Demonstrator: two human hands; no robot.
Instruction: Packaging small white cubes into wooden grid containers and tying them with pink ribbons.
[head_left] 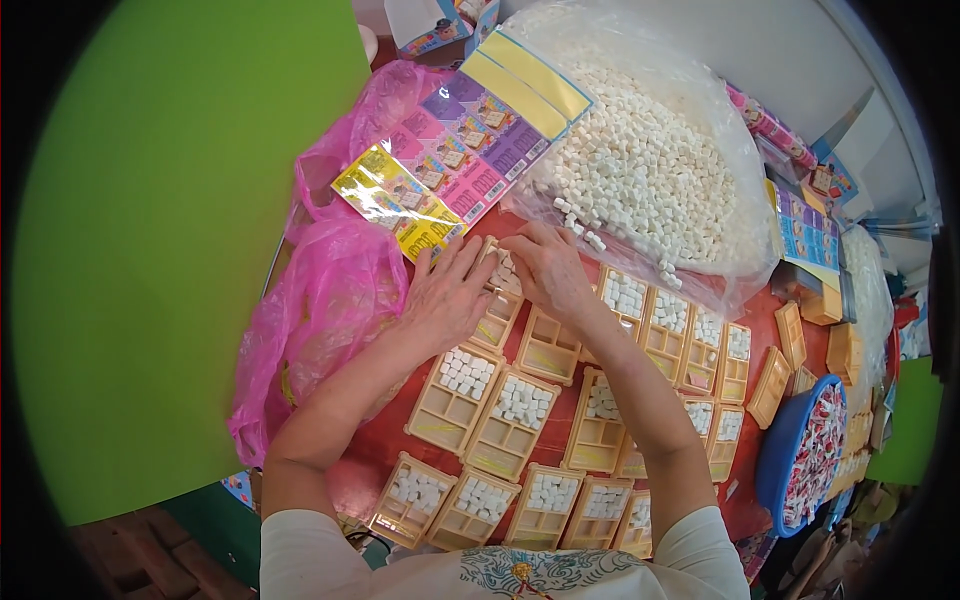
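Both hands over one small tan tray (pixel 497 300) at far side of the red worktop (pixel 570 395), just below the clear bag of white cubes (pixel 640 170). Left hand (pixel 447 297) fingers spread flat on tray edge; right hand (pixel 548 268) fingers curled, pinch unclear. Filled trays (pixel 520 405) nearer the body

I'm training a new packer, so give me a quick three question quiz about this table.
1. True or false: both hands rest on one tray beside the clear bag of white cubes.
2. What colour is the bag to the person's left?
3. The tub at the right is: A red, B blue, C green.

Key: 1 true; 2 pink; 3 B.
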